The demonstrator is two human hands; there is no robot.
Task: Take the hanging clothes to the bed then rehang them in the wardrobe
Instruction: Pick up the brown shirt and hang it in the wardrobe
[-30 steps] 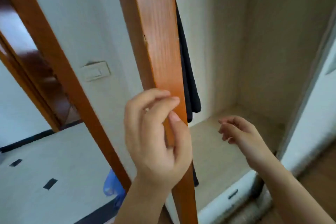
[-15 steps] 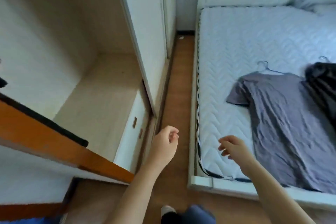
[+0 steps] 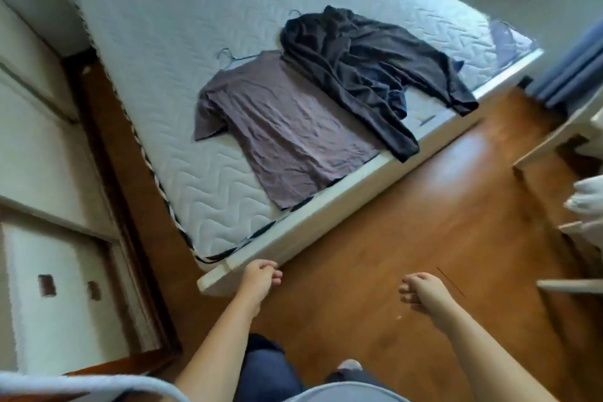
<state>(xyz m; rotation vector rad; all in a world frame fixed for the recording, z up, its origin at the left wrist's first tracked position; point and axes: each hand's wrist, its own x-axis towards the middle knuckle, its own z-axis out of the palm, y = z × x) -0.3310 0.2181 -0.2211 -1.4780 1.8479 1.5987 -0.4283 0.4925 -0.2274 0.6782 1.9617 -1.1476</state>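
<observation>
A: Left hand (image 3: pixel 261 277) has let go of the door it gripped 1 second ago; now the bed (image 3: pixel 156 42) fills the view.
B: Holding anything?
A: Nothing. It and the right hand (image 3: pixel 424 289) hang loosely curled. 2 garments lie on the bed: a T-shirt (image 3: pixel 277 127), and a dark top (image 3: pixel 365 59) overlapping its shoulder.
</observation>
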